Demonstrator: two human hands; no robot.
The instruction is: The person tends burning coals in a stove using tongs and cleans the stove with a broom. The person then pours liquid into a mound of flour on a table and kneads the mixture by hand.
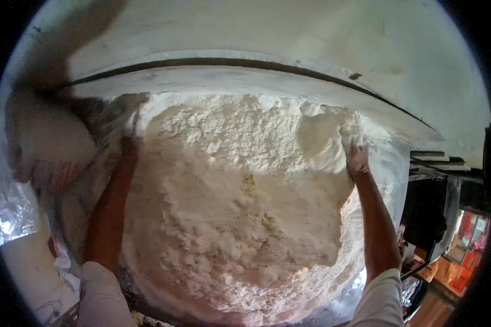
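A wide, pale heap of floury dough (245,212) spreads across most of the work surface. Its near part is crumbly, with a few yellowish lumps, while a smoother fold (327,144) lies at the far right. My left hand (131,128) reaches to the far left edge of the heap; it is blurred and its fingers do not show clearly. At the far right edge, my right hand (357,158) touches the dough, powdered white, with its fingers partly hidden in it.
A pale board or ledge (245,79) runs along the back, below a wall (289,32). Sacks or bundles (54,136) stand close on the left. Dark shelving (431,201) is on the right, with red items (463,275) beyond it.
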